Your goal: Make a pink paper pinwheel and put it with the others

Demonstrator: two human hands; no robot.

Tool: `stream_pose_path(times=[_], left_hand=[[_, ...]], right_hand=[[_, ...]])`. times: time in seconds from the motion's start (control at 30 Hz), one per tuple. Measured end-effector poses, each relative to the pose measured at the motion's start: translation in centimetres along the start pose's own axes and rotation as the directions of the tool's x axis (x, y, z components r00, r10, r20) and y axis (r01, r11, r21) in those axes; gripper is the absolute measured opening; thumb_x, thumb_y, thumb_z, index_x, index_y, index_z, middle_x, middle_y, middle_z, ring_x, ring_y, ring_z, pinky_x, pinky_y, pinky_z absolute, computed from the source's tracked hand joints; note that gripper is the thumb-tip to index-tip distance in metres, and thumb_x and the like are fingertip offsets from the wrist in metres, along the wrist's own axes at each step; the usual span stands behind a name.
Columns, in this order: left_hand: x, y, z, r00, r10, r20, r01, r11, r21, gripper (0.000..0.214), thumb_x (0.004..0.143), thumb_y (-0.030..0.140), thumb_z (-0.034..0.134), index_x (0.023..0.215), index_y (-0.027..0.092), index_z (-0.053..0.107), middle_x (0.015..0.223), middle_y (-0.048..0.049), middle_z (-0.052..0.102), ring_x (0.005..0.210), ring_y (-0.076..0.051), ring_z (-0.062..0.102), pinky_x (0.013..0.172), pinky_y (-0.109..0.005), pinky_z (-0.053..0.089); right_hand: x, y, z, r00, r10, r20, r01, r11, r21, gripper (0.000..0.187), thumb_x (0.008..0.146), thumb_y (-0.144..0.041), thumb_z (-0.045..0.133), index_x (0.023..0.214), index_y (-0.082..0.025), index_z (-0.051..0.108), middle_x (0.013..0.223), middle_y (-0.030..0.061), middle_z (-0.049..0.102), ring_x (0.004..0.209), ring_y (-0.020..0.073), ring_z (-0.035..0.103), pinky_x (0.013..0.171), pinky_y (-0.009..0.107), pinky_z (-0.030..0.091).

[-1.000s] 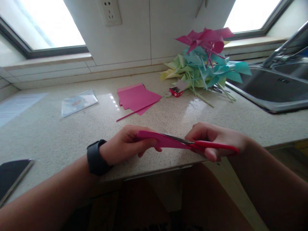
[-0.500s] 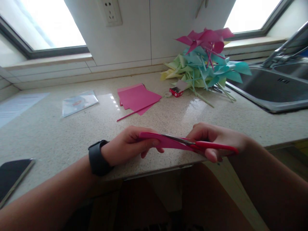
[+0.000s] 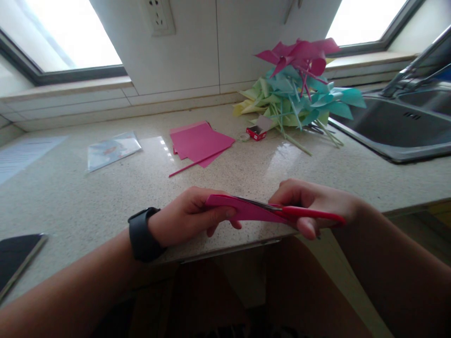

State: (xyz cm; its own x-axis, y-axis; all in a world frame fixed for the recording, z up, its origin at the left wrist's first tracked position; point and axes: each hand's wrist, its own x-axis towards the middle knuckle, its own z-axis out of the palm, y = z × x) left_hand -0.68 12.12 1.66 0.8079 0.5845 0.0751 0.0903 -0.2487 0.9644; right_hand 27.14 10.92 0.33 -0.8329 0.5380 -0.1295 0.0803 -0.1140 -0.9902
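Note:
Between thumb and fingers, my left hand [image 3: 197,212] pinches a folded piece of pink paper [image 3: 248,212] above the counter's front edge. My right hand [image 3: 313,202] is closed around the red handles of a pair of scissors [image 3: 310,213]. The blades point left and lie along the upper part of the paper, their tips near my left fingers. How far the paper is cut I cannot tell. Beyond my hands lie a stack of pink paper sheets [image 3: 199,141] and a thin pink stick [image 3: 190,168].
Pinwheels in pink, blue, green and yellow [image 3: 299,94] are heaped against the wall. A small red box [image 3: 256,133] and a tape roll [image 3: 244,136] lie before them. The sink [image 3: 398,136] is at the right, a clear packet [image 3: 113,151] and a dark phone-like device [image 3: 19,258] at the left.
The scissor blades look slightly more closed along the paper, and my right hand has shifted a little to the left. The whole view has moved slightly.

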Motion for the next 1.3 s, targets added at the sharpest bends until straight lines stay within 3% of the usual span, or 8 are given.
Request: stream_pose_path(times=[0.63, 0.97, 1.1, 1.3], left_hand=[[0.0, -0.4, 0.1, 0.999, 0.024, -0.028, -0.024, 1.0, 0.009, 0.022, 0.096, 0.027, 0.06, 0.096, 0.011, 0.075, 0.085, -0.0082, 0.076, 0.056, -0.008, 0.055, 0.052, -0.018, 0.051], [0.0, -0.3, 0.0, 0.999, 0.031, -0.039, -0.029, 0.999, 0.034, 0.021, 0.097, 0.026, 0.058, 0.098, 0.012, 0.074, 0.085, -0.0079, 0.075, 0.057, -0.008, 0.055, 0.054, -0.018, 0.049], [-0.1, -0.4, 0.1, 0.997, 0.039, -0.067, -0.041, 0.999, -0.028, 0.021, 0.096, 0.027, 0.059, 0.103, 0.012, 0.073, 0.089, -0.0089, 0.076, 0.061, -0.01, 0.06, 0.056, -0.02, 0.053], [-0.2, -0.8, -0.1, 0.991, -0.025, -0.131, 0.012, 0.995, -0.096, 0.024, 0.096, 0.032, 0.061, 0.101, 0.011, 0.072, 0.093, -0.0115, 0.077, 0.062, -0.01, 0.065, 0.05, -0.018, 0.048]], right_hand=[[0.0, 0.0, 0.0, 1.0, -0.005, 0.01, 0.005, 1.0, 0.004, 0.054, 0.07, -0.06, 0.081, 0.061, -0.014, 0.055, 0.046, -0.0072, 0.045, 0.038, 0.0037, 0.036, 0.031, 0.016, 0.019], [-0.1, 0.1, -0.2, 0.998, -0.038, 0.04, 0.039, 0.999, -0.027, 0.06, 0.066, -0.069, 0.078, 0.061, -0.016, 0.05, 0.048, -0.0091, 0.039, 0.041, 0.003, 0.026, 0.034, 0.018, 0.016], [-0.3, -0.1, 0.0, 0.993, -0.105, 0.049, 0.102, 0.993, 0.058, 0.06, 0.066, -0.069, 0.078, 0.063, -0.015, 0.053, 0.05, -0.0087, 0.041, 0.04, 0.0029, 0.03, 0.034, 0.018, 0.016], [-2.5, 1.1, 0.0, 0.937, -0.345, -0.047, 0.347, 0.936, 0.063, 0.046, 0.087, -0.061, 0.064, 0.076, -0.016, 0.059, 0.059, -0.0042, 0.052, 0.043, 0.0049, 0.04, 0.038, 0.017, 0.025]])
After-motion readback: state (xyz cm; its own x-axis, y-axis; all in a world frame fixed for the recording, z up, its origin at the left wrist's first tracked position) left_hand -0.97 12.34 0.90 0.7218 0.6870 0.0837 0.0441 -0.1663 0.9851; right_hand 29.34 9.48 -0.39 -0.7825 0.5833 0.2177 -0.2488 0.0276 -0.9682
